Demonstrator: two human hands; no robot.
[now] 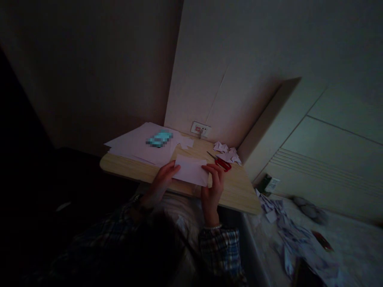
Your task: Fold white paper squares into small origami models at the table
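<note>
A small rectangular sheet of paper [191,170] is held between my two hands over the front edge of the wooden table [236,191]. My left hand [164,177] pinches its left edge, thumb on top. At the right edge, the fingers of my right hand [214,179] close on the upper corner, with the thumb lower down. Just beyond my right hand lie red-handled scissors [224,164], blades pointing back toward the wall. Folded paper pieces [229,153] sit behind them.
A stack of large paper sheets [128,143] covers the table's left side, with a pixelated phone-like object [160,138] on it. Paper scraps [186,142] lie nearby. A wall socket [201,129] is behind the table. On the bed [353,239] at right are more folded papers [293,231].
</note>
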